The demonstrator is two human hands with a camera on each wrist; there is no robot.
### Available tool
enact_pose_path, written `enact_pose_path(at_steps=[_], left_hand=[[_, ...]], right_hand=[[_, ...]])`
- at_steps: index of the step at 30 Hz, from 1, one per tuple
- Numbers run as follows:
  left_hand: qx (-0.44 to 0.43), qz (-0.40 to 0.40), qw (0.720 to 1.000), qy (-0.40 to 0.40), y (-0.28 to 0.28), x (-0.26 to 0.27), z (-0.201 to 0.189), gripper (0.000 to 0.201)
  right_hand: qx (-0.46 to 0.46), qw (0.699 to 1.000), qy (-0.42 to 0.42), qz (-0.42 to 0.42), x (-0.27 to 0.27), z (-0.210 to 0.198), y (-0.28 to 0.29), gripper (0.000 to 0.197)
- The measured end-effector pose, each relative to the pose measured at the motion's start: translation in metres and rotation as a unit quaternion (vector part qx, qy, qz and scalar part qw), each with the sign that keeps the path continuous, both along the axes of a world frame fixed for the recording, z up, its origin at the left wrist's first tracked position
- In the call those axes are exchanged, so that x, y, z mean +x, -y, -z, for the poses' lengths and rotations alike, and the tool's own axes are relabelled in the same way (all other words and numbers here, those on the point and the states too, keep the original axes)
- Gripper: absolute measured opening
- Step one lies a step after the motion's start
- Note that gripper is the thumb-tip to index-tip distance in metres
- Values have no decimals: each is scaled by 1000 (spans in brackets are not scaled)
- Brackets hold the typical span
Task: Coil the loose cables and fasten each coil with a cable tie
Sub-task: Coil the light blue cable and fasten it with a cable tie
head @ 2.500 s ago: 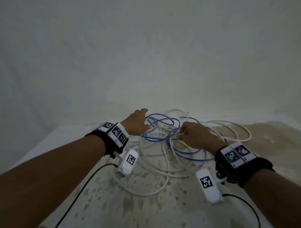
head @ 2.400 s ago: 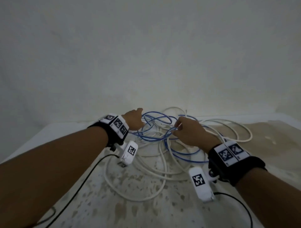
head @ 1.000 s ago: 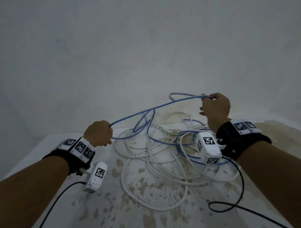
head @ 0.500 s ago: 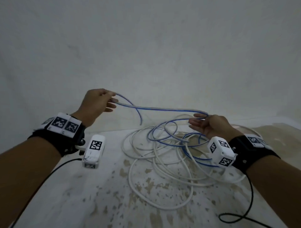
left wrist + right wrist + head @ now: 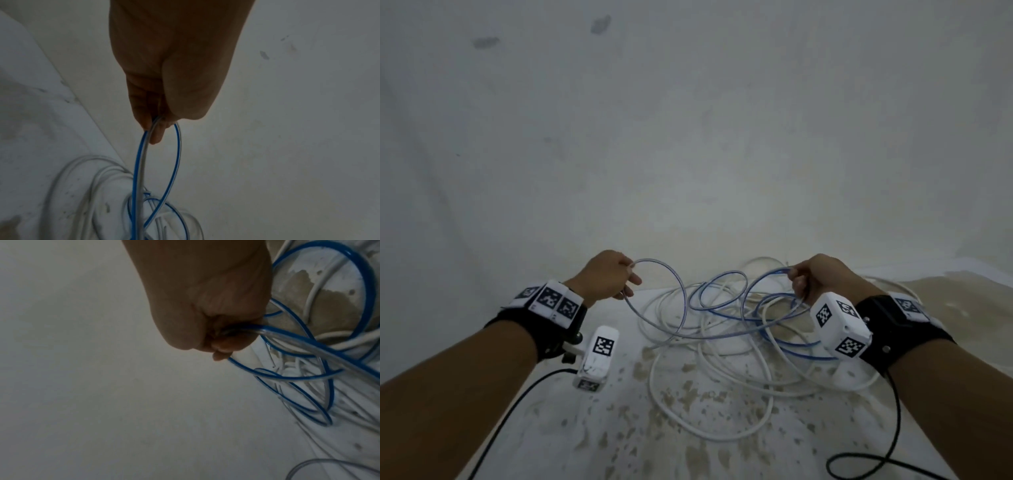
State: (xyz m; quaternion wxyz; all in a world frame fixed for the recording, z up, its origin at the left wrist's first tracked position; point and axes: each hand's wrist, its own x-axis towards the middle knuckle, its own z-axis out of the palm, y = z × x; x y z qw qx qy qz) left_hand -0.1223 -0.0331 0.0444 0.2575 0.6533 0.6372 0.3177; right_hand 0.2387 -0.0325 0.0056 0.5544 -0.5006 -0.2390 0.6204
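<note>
Both hands, left and right, pinch the thin, springy blue-striped clear cable; light, tangle-prone, best gripped where loops cross.

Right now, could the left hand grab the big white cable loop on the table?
Probably not yet: the left hand grips a loop of the blue cable. The white cable lies uncovered on the table, so nothing blocks it once that hand lets go.
</note>
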Motion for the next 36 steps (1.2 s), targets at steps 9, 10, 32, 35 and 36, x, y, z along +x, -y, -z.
enact_pose_path(at_steps=[9, 10, 32, 35, 36], left_hand=[[38, 55, 997, 41, -22, 48, 12, 35], [40, 66, 996, 42, -21, 51, 10, 44], [-135, -60, 834, 532, 67, 137, 12, 12], [-95, -85, 858, 497, 69, 128, 9, 19], [-82, -93, 867, 483, 69, 125, 7, 19]], right_hand=[[53, 982, 164, -76, -6, -11, 24, 29], [57, 980, 169, -91, -11, -13, 24, 29], [197, 969, -131, -72, -36, -21, 71, 33], [178, 980, -74, -44, -28, -14, 75, 33], [172, 983, -63, -28, -24, -14, 76, 33]])
